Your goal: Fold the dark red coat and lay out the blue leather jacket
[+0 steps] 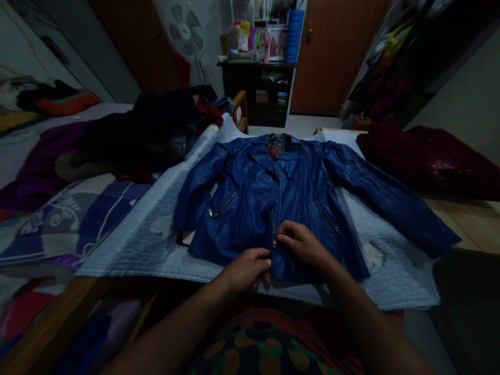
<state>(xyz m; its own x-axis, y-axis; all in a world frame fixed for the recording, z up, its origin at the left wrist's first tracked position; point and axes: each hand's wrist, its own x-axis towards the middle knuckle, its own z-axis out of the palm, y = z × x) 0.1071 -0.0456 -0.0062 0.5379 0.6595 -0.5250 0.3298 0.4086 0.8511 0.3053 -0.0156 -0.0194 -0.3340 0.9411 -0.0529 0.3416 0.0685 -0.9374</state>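
A blue leather-look jacket (250,203) lies front up, its collar away from me and its right-hand sleeve stretched out to the side. The front zipper (275,221) runs down the middle, with its metal pull near the lower end. My right hand (299,242) pinches at that pull with thumb and forefinger. At the bottom hem, my left hand (250,268) grips the jacket's front edge, its fingers partly under the cloth. Slanted zip pockets show on both sides of the jacket front.
A pale quilted cover (156,245) lies under the jacket. Dark clothes (140,125) are heaped at left beside a blue-and-white checked cloth (86,213). A maroon garment (433,161) sits at right. Beyond stand a wooden chair (241,109), a fan (186,31) and a dark shelf (253,94).
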